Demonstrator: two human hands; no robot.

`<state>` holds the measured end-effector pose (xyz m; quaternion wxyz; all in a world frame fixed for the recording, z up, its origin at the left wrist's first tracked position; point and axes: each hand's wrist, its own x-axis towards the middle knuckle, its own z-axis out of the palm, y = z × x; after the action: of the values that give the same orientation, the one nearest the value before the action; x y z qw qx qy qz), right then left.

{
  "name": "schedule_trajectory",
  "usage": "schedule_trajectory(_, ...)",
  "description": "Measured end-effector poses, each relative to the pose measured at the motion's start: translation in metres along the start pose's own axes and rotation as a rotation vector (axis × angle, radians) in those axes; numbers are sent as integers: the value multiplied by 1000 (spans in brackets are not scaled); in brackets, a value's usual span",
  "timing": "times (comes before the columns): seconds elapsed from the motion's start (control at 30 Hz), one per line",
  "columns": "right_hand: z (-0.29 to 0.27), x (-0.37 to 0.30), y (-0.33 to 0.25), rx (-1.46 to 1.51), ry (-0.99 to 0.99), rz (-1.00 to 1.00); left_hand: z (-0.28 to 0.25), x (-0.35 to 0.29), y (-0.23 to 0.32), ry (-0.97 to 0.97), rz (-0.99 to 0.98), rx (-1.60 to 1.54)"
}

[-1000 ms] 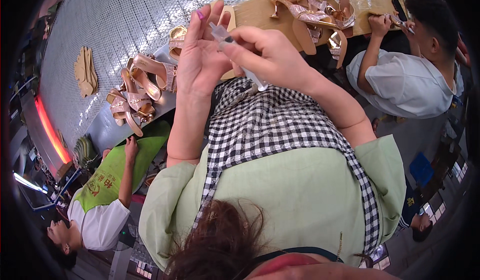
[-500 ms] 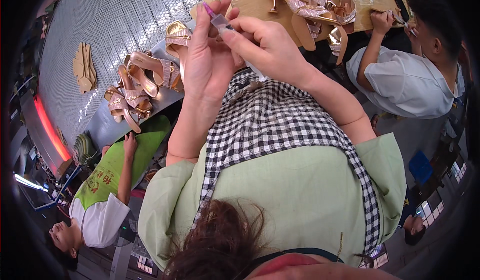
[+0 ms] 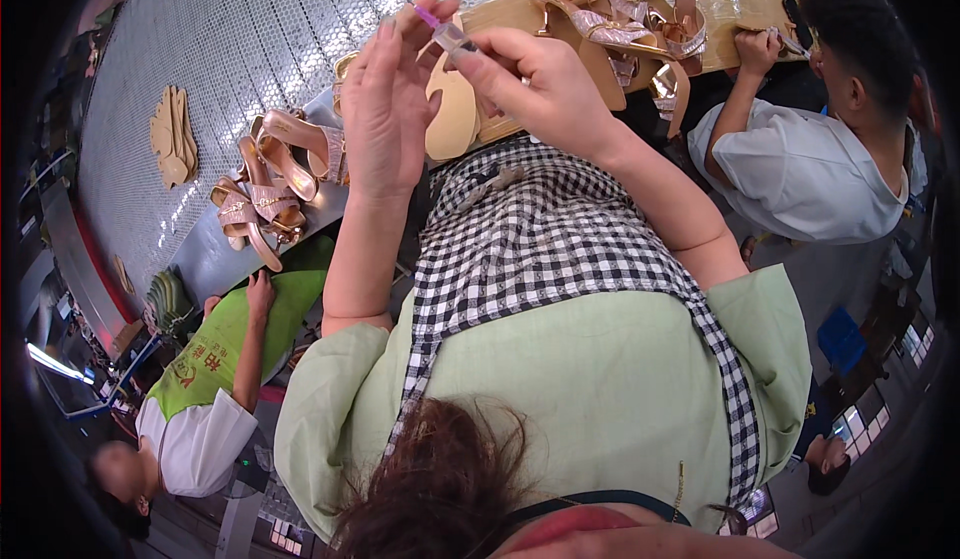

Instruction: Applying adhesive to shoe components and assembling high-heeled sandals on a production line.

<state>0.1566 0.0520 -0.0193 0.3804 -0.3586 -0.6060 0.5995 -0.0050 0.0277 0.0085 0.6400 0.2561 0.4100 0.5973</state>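
Note:
My right hand [image 3: 540, 89] is raised in front of me and pinches a small clear tube [image 3: 452, 35] with a thin purple tip. My left hand [image 3: 385, 109] is held upright beside it, fingers stretched out, with the fingertips close to the purple tip. Whether they grip the tip I cannot tell. Behind both hands a beige shoe sole [image 3: 455, 119] lies on the tan work board [image 3: 520, 9]. My green sleeves and checked apron fill the middle of the picture.
Rose-gold heeled sandals [image 3: 275, 174] are heaped at the left, with more sandals [image 3: 630, 4] on the board. Flat beige soles [image 3: 172, 137] lie on the dimpled metal table. A person in white [image 3: 800, 169] works at right; another in a green apron [image 3: 215, 359] sits lower left.
Both hands have risen further from my body, and the tube now points up and to the left. My left hand has opened out beside the tip.

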Motion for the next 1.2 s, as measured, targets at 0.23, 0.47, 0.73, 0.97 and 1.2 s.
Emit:
schedule_trajectory(0.23,4,-4,-5,-550,222,-432,-3,2,-8,91,96,39)
schedule_trajectory(0.47,-3,-19,-13,108,-34,31,25,-7,-15,58,161,-6)
schedule_trajectory(0.73,-7,-18,-19,847,-315,183,22,-7,-15,-68,161,-60)
schedule_trajectory(0.97,8,-7,6,1168,-404,398,4,6,-25,22,80,-155)
schedule_trajectory(1.2,9,6,24,184,-60,280,-36,38,-31,373,-267,-403)
